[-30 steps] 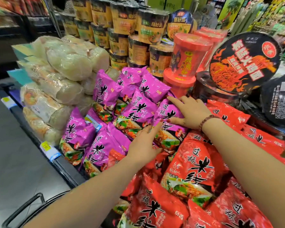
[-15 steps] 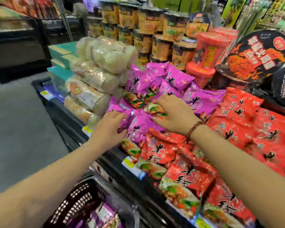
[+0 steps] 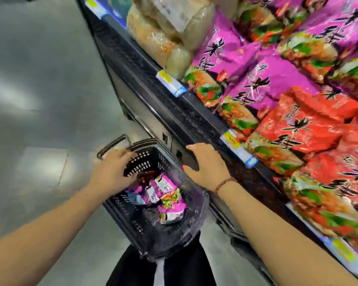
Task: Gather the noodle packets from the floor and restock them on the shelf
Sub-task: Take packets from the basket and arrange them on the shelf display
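A black basket (image 3: 146,162) stands on the floor (image 3: 39,100) against the shelf (image 3: 174,108), with purple packets (image 3: 170,201) lying in it. The left hand (image 3: 112,172) reaches over its near rim, blurred, its grip loose with nothing in it. The right hand (image 3: 205,164) hovers over the far rim, fingers spread, grip empty. Purple stock (image 3: 225,56) and red stock (image 3: 310,124) fill the shelf.
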Demonstrator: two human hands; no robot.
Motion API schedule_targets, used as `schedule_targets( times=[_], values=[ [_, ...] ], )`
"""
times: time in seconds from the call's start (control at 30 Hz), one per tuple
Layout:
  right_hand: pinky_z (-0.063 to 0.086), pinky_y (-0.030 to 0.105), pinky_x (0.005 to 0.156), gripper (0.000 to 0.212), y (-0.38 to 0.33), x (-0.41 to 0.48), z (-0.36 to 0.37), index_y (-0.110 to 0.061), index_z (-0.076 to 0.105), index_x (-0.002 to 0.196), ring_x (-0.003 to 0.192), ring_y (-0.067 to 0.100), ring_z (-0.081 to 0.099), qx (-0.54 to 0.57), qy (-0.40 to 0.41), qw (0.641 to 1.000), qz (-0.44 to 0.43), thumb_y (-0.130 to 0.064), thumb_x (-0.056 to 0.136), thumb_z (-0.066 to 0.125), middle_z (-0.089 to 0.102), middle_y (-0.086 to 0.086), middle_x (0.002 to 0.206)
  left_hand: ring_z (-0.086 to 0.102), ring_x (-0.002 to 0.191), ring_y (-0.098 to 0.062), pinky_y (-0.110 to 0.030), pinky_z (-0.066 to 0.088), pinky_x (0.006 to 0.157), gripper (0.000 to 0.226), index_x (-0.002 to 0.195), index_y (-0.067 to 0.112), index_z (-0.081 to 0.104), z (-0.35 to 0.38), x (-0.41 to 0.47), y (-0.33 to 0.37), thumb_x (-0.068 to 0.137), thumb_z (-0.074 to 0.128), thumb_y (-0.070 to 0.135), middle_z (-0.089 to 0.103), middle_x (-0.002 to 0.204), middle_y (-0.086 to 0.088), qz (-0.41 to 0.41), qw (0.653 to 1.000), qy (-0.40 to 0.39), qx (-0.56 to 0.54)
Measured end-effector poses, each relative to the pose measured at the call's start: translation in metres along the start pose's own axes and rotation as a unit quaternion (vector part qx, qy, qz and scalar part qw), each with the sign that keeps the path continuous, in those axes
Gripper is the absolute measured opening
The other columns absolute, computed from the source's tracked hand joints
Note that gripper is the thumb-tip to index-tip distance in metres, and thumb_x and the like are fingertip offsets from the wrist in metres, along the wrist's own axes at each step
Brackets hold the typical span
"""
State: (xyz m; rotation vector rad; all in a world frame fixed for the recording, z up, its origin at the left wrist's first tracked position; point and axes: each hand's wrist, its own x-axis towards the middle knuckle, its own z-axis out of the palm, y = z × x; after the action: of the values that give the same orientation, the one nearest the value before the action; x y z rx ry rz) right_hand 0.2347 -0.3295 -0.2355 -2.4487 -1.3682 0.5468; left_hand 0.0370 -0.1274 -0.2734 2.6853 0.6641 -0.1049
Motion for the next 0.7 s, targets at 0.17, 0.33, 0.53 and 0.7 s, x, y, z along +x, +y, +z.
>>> schedule_targets(
  times=[0.17,0.33,0.53,0.7],
  values=[
    [0.034,0.04,0.107,0.06,0.017,0.022,0.111,-0.018,0.04,0.142,0.131,0.027,0.037,-0.006,-0.114,0.993,-0.007,-0.038,0.089,0.059,0.044,0.004,0.141,0.053,0.114,-0.038,-0.047,0.049,0.093,0.074,0.121,0.009,0.063,0.092,-0.029,-0.052,0.067,0.048,0.057,0.059,0.123,-0.015,-0.106,0.994,-0.021,-0.015],
    [0.037,0.04,0.104,0.06,0.031,0.046,0.227,-0.018,0.043,0.14,0.127,0.028,0.041,0.017,-0.186,0.982,0.028,-0.034,0.086,0.063,0.049,0.007,0.134,0.042,0.128,-0.044,-0.055,0.041,0.102,0.076,0.129,0.006,0.057,0.181,-0.055,-0.105,0.068,0.062,0.05,0.049,0.136,-0.024,-0.196,0.98,-0.027,0.0],
    [0.041,0.042,0.101,0.054,0.055,0.063,0.365,-0.013,0.057,0.125,0.12,0.03,0.05,0.108,-0.252,0.949,0.158,-0.028,0.076,0.073,0.057,0.012,0.125,0.013,0.146,-0.035,-0.047,0.021,0.117,0.095,0.146,0.01,0.037,0.279,-0.081,-0.138,0.068,0.055,0.062,0.022,0.157,-0.016,-0.309,0.949,0.028,-0.063],
    [0.045,0.042,0.099,0.062,0.097,0.06,0.452,-0.016,0.055,0.129,0.118,0.028,0.052,0.106,-0.27,0.936,0.201,-0.039,0.074,0.074,0.055,0.009,0.128,-0.008,0.148,-0.023,-0.026,-0.001,0.117,0.093,0.148,0.008,0.031,0.325,-0.083,-0.137,0.068,0.062,0.046,0.007,0.161,-0.009,-0.32,0.937,0.106,-0.093]
  ],
)
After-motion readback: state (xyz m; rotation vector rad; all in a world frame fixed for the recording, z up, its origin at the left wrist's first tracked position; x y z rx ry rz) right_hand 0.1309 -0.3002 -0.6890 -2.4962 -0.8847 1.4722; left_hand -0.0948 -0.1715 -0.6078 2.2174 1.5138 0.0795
